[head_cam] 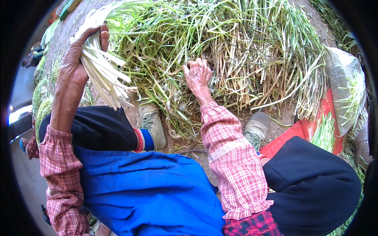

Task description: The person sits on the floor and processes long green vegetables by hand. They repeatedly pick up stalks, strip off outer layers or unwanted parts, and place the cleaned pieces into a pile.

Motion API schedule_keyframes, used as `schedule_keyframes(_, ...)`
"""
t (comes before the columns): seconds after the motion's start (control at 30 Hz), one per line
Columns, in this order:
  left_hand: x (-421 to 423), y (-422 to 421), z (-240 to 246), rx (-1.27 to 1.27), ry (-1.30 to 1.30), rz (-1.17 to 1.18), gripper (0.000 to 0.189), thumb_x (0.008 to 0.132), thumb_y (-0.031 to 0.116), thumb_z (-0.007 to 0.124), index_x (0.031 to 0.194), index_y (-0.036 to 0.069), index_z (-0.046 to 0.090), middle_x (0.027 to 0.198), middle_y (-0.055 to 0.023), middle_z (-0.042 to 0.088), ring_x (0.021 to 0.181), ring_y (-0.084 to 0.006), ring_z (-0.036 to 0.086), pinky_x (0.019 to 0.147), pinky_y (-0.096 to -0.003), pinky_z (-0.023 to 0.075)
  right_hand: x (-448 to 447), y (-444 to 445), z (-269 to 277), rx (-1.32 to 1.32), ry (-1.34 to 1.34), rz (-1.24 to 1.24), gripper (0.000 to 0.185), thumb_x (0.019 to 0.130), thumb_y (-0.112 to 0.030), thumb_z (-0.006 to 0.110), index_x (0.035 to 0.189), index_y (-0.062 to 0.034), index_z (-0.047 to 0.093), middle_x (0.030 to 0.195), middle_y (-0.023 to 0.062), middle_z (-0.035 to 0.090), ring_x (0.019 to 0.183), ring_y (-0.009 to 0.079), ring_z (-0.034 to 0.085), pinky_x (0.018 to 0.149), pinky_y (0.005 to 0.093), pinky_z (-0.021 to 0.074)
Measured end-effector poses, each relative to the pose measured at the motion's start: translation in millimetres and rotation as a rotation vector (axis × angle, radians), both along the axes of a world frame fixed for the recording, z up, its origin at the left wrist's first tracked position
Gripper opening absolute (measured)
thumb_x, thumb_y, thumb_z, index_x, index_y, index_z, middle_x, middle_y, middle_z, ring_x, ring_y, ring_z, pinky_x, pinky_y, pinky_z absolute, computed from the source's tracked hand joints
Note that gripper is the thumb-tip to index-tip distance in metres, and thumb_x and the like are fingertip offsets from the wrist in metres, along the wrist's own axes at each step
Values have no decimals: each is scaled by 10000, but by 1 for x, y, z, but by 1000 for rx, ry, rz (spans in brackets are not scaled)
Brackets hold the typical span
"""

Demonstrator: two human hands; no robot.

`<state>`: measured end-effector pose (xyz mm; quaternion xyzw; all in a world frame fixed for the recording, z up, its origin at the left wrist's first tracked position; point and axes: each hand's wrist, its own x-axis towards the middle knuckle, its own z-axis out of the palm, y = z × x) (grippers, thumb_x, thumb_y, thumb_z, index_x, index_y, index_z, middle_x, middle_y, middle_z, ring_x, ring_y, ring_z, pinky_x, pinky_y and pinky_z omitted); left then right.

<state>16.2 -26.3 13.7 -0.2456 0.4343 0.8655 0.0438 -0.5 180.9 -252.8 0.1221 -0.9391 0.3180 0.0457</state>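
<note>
A bundle of pale-stemmed green stalks (103, 75) is held up in my left hand (78, 57) at the upper left, white cut ends hanging down towards me and green leaves spreading away at the top. My right hand (198, 75) rests at the near side of a large heap of long green and yellowed stalks (236, 56), fingers bent in among the leaves. Whether those fingers pinch a stalk is hidden. Dry brownish stems lie in the heap to the right of that hand.
My shoes (153, 124) stand on the dirt floor at the heap's near edge. Right of it lie a red sheet (285, 138) and a whitish plastic sack (344, 79) with green bits on them. More greens (44, 100) and parts of other people are at the far left.
</note>
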Motion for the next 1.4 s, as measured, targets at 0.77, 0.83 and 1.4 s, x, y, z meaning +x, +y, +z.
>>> schedule_keyframes(0.77, 13, 55, -37, -456, -320, -223, 245, 775, 98, 613, 992, -15, 597, 978, -96, 632, 797, -142, 619, 565, -174, 482, 30, -20, 126, -873, -170, 150, 139, 690, -150, 658, 774, -40, 648, 734, 91, 618, 668, 242, 606, 603, 322, 469)
schedule_keyframes(0.83, 15, 54, -41, -447, -356, -236, 225, 753, 95, 638, 951, -9, 620, 876, -73, 647, 695, -116, 604, 548, -188, 481, 30, -20, 127, -872, -156, 173, 145, 679, -152, 666, 766, -38, 644, 722, 86, 614, 667, 242, 602, 603, 325, 465)
schedule_keyframes(1.4, 26, 65, -47, -887, -107, -260, 311, 670, 147, 727, 924, 7, 614, 773, -42, 623, 663, -93, 567, 592, -220, 451, 17, -17, 143, -1487, -613, 163, 175, 820, -149, 562, 821, 16, 620, 639, 21, 593, 564, 66, 527, 493, 192, 390)
